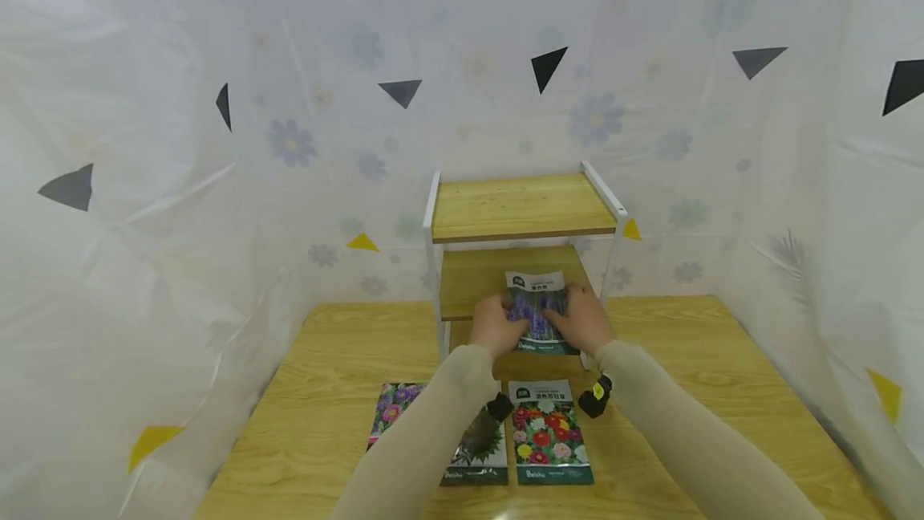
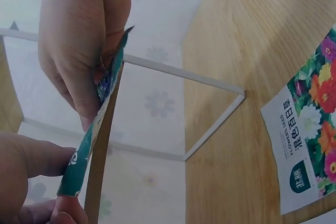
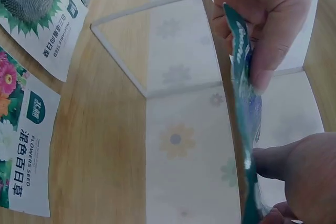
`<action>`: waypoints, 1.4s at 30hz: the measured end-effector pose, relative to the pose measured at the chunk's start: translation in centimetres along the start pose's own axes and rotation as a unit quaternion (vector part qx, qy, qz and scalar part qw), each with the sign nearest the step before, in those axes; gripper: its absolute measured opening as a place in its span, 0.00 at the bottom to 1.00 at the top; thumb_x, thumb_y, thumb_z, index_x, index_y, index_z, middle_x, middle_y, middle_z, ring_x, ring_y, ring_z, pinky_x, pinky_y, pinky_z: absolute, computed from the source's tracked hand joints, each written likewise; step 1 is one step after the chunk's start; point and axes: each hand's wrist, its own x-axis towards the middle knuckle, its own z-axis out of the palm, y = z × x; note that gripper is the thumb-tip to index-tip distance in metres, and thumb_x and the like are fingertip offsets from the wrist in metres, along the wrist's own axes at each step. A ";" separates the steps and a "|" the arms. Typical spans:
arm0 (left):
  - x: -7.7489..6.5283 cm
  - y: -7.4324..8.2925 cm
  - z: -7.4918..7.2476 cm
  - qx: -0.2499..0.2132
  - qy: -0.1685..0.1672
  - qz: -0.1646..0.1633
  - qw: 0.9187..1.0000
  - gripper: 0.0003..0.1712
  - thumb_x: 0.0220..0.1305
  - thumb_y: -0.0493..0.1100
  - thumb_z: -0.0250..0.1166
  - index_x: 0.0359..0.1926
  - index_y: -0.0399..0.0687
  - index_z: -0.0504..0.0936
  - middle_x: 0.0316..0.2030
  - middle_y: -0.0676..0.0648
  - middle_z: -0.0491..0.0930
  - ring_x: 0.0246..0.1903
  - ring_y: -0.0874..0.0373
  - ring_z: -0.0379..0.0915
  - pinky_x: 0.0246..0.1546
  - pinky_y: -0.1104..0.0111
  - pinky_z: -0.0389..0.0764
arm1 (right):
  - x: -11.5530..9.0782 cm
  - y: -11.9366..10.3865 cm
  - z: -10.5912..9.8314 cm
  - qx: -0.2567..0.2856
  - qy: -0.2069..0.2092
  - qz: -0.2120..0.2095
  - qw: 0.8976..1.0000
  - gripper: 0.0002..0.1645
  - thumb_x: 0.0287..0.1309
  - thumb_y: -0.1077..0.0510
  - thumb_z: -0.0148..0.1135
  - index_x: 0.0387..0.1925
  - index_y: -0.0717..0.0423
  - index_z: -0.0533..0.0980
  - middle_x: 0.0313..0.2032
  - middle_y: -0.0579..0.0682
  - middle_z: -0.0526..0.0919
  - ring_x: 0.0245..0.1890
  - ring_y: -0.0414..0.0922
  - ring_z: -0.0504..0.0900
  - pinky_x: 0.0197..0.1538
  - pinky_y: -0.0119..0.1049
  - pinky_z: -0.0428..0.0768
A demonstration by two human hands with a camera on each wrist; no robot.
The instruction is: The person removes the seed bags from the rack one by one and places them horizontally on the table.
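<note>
A flower seed packet [image 1: 537, 313] with purple blooms and a dark green bottom band is held upright in front of the shelf rack's middle board. My left hand [image 1: 498, 329] grips its left edge, thumb across the front. On the opposite edge, my right hand [image 1: 586, 322] pinches the packet the same way. The left wrist view shows the packet [image 2: 79, 163] nearly edge-on between the fingers, and in the right wrist view the packet [image 3: 242, 98] looks slightly bent. Its back is mostly hidden.
The white-framed rack [image 1: 527, 203] with wooden boards stands on a wooden table [image 1: 346, 351]. Before it lie a mixed-colour zinnia packet [image 1: 550, 436], a sunflower packet [image 1: 476, 473] and a pink-purple flower packet [image 1: 390, 408], the last two partly behind my left arm. Patterned sheeting [image 1: 318, 183] encloses the table.
</note>
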 end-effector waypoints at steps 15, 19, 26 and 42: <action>-3.7 -1.8 0.7 -0.070 0.031 0.002 0.997 0.19 0.63 0.48 0.67 0.51 0.46 0.77 0.39 0.51 0.77 0.37 0.59 0.75 0.37 0.63 0.78 | -4.6 -0.2 -1.4 0.069 0.006 -0.011 0.998 0.40 0.63 0.49 0.63 0.66 0.68 0.60 0.41 0.58 0.73 0.29 0.46 0.72 0.32 0.42 0.71; -4.8 -1.7 0.8 -0.109 0.025 0.001 0.994 0.19 0.63 0.48 0.67 0.52 0.47 0.76 0.36 0.53 0.75 0.35 0.60 0.74 0.36 0.65 0.77 | -5.8 -0.2 -2.1 0.086 0.010 -0.021 0.996 0.39 0.62 0.50 0.64 0.66 0.67 0.61 0.40 0.56 0.73 0.28 0.45 0.71 0.32 0.40 0.71; -6.3 -1.1 1.1 -0.158 0.017 0.017 0.987 0.26 0.60 0.44 0.69 0.57 0.43 0.74 0.32 0.52 0.75 0.30 0.62 0.75 0.32 0.68 0.78 | -7.5 0.1 -3.0 0.087 0.023 -0.056 0.994 0.38 0.60 0.53 0.66 0.65 0.67 0.63 0.34 0.52 0.70 0.25 0.43 0.68 0.28 0.38 0.68; -8.4 -0.6 2.4 -0.150 0.026 0.048 0.987 0.26 0.60 0.45 0.70 0.58 0.48 0.73 0.32 0.56 0.75 0.28 0.65 0.75 0.29 0.71 0.78 | -9.8 0.7 -4.7 0.080 0.046 -0.070 0.993 0.34 0.61 0.53 0.65 0.63 0.65 0.66 0.33 0.49 0.73 0.24 0.40 0.72 0.25 0.34 0.71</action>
